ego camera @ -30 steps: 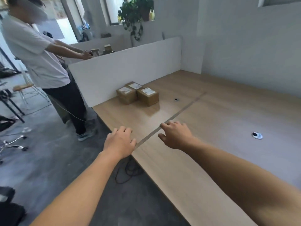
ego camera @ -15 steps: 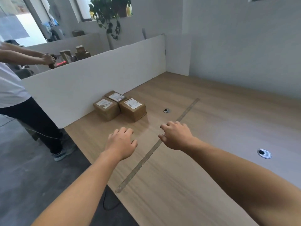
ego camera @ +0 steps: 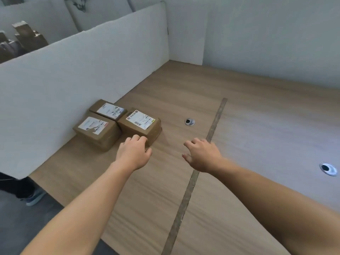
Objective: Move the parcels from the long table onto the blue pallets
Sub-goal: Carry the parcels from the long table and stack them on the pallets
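Left hand [ego camera: 133, 153], fingers loosely curled, hovered at the right-hand parcel [ego camera: 139, 124] of three against the partition [ego camera: 73, 70] on the long table [ego camera: 239, 144], right hand [ego camera: 202, 155] splayed, empty; a one-handed corner grab could drop it.

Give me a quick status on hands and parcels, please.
Left hand open at near edge of right-hand parcel, no grip. Right hand open over table, empty. Left parcel and rear parcel beside it, against white divider. Path clear.
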